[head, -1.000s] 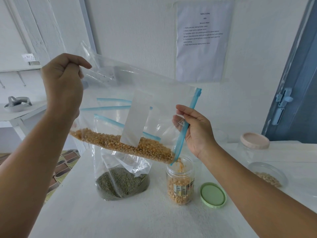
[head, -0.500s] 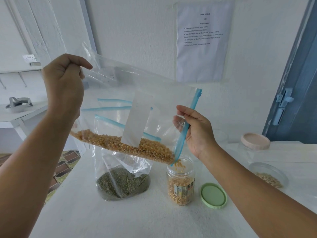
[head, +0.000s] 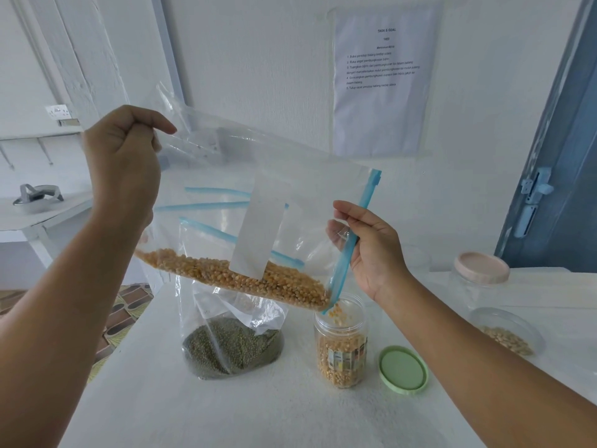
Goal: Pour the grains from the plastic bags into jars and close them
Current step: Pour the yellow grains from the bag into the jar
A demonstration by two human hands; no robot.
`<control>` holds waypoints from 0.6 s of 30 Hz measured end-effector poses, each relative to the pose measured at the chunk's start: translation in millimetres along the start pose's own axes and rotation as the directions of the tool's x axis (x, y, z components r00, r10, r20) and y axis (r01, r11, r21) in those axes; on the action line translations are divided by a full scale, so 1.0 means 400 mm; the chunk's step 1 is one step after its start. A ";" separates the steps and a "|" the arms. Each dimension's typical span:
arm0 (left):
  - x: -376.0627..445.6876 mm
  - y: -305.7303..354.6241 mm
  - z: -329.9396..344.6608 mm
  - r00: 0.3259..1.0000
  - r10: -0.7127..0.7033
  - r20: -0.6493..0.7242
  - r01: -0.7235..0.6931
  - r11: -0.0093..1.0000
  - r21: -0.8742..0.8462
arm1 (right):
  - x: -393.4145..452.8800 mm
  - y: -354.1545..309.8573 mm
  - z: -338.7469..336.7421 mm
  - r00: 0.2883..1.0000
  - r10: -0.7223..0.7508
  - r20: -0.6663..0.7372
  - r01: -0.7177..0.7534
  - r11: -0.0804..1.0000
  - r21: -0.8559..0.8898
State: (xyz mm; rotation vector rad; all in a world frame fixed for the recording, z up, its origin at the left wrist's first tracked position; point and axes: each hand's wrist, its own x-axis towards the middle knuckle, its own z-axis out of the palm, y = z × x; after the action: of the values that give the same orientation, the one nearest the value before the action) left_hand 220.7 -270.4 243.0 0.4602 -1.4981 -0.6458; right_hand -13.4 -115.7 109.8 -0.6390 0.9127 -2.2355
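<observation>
I hold a clear zip bag of corn kernels [head: 245, 279] tilted over an uncapped plastic jar [head: 341, 347]. My left hand [head: 124, 163] pinches the bag's raised bottom corner. My right hand [head: 368, 250] grips the blue zip edge at the bag's mouth, just above the jar. Kernels fall from the mouth's lower corner into the jar, which is more than half full. The jar's green lid [head: 403, 369] lies flat on the table to its right. A second bag with green grains [head: 231, 347] stands behind the tilted bag.
The white table [head: 226, 412] ends at the left, where patterned floor shows. At the right stand a jar with a pink lid [head: 479, 279] and a low clear container of pale grains [head: 505, 334]. A paper sheet hangs on the wall [head: 382, 82].
Corn keeps running from the bag into the jar. Both hands stay almost where they were, with the bag at about the same tilt.
</observation>
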 end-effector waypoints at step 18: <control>-0.007 0.003 -0.009 1.000 -0.014 0.009 0.014 1.000 -0.028 | -0.009 -0.002 0.008 1.000 0.006 -0.005 -0.006 1.000 0.005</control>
State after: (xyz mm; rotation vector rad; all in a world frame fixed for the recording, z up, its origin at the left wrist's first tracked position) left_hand 224.5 -268.3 241.5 0.4469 -1.4935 -0.6796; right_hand -9.3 -114.0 111.6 -0.6283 0.9096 -2.2343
